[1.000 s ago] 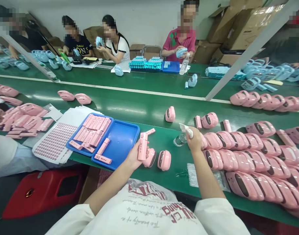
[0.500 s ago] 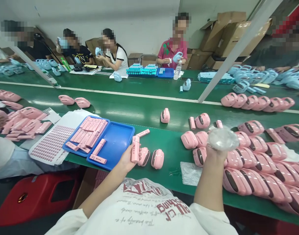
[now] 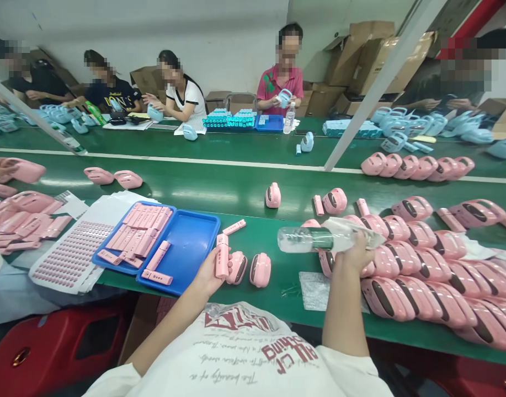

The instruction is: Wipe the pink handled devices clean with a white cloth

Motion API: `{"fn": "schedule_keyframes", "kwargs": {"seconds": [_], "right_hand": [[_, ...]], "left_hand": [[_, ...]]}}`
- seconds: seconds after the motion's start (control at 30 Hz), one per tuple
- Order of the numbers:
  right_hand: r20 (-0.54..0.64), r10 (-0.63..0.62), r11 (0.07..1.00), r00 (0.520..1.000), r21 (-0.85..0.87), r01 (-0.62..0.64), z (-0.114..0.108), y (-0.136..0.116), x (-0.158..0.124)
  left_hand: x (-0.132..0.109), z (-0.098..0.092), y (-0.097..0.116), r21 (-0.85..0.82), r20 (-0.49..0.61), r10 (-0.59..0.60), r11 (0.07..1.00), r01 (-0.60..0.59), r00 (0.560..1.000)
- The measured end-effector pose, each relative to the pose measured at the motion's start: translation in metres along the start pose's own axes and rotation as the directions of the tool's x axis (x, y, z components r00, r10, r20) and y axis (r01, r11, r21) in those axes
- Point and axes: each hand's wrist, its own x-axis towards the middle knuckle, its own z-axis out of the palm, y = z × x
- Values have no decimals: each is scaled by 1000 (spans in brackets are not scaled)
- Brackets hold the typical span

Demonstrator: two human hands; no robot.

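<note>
My left hand (image 3: 210,269) is closed round a slim pink bar (image 3: 222,257) with a row of small dark marks, held upright. Right beside it are two rounded pink housings (image 3: 260,269) with dark panels. A clear plastic bottle (image 3: 304,240) lies tilted on its side in the grip of my right hand (image 3: 355,252), its base toward the left. White cloth or tissue (image 3: 372,236) shows at the bottle's neck, against the same hand. Below the bottle, a whitish pad (image 3: 314,291) rests on the green table.
Blue trays (image 3: 197,234) with pink bars stand at my left, near printed sheets (image 3: 70,251). Rows of pink housings (image 3: 422,298) crowd the right. A slanted white post (image 3: 360,105) rises mid-table. Co-workers sit across; another person's hand (image 3: 0,168) is far left.
The bottle has swung from pointing its base at me to lying sideways, base leftward, and the cloth has come into view. My left hand keeps its hold on the bar. The view has shifted slightly.
</note>
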Motion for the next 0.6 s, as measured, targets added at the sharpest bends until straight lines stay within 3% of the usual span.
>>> {"fn": "schedule_keyframes", "kwargs": {"seconds": [0.07,0.17,0.3,0.4,0.47,0.6], "right_hand": [[-21,-125,988,992,-91,122,4,-2,-3],[245,-330,903,912,-199,381,15,-3,-13],[559,-344,834,754,-187,519,31,10,-26],[702,-276,778,656,-237,581,31,16,-25],[709,-247,766,661,-274,581,28,8,-23],[611,-277,788,741,-297,540,37,-34,-36]], "left_hand": [[4,5,4,26,-44,22,999,-21,999],[11,16,10,65,-60,18,998,-14,998],[21,34,16,107,-20,9,994,-6,1000],[25,47,18,158,55,13,987,-21,998],[27,53,19,194,114,6,981,-28,993],[30,61,18,263,216,-50,965,-8,975]]}}
